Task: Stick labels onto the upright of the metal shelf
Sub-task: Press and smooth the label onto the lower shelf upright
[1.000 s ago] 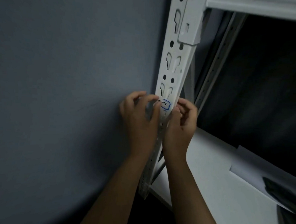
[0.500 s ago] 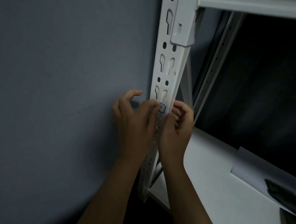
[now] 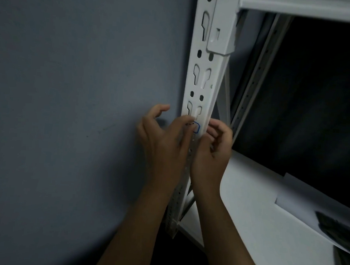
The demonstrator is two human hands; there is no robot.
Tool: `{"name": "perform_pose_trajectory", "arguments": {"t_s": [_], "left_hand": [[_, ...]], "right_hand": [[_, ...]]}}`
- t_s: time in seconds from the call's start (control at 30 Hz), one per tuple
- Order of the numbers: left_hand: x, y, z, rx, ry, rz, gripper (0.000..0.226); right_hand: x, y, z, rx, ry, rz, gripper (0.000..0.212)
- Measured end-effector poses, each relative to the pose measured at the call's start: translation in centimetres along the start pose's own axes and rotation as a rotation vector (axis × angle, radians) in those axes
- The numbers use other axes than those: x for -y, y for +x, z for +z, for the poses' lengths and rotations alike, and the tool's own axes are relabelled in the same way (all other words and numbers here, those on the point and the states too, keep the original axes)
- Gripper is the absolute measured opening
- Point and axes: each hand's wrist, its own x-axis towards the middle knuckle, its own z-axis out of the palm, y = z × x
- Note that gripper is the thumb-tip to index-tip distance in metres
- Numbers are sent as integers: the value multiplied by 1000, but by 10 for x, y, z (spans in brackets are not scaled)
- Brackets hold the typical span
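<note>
A white painted-metal shelf upright [image 3: 205, 89], punched with keyhole slots and round holes, shows a smooth, faintly satin coat beside a matt blue-grey wall [image 3: 70, 85] with a flat, even finish marked by a few faint scuffs. A small white label with a blue outline [image 3: 197, 128], apparently paper, lies on the upright's painted face, partly covered by bare fingers. Below, the flat white shelf board [image 3: 256, 229] looks smooth and matt, a pale sheet of paper [image 3: 309, 194] resting on it, its surface dull rather than glossy.
</note>
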Motion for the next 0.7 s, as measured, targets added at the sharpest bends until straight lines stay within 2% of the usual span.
{"name": "perform_pose_trajectory", "arguments": {"t_s": [0.2, 0.5, 0.7], "left_hand": [[2, -4, 5, -31, -33, -9, 15], [3, 3, -2, 46, 25, 27, 6], [-2, 5, -3, -19, 19, -33, 8]], "right_hand": [[-4, 1, 0, -10, -42, -13, 22], [-4, 1, -2, -7, -49, -36, 23], [-3, 0, -3, 22, -42, -53, 22]]}}
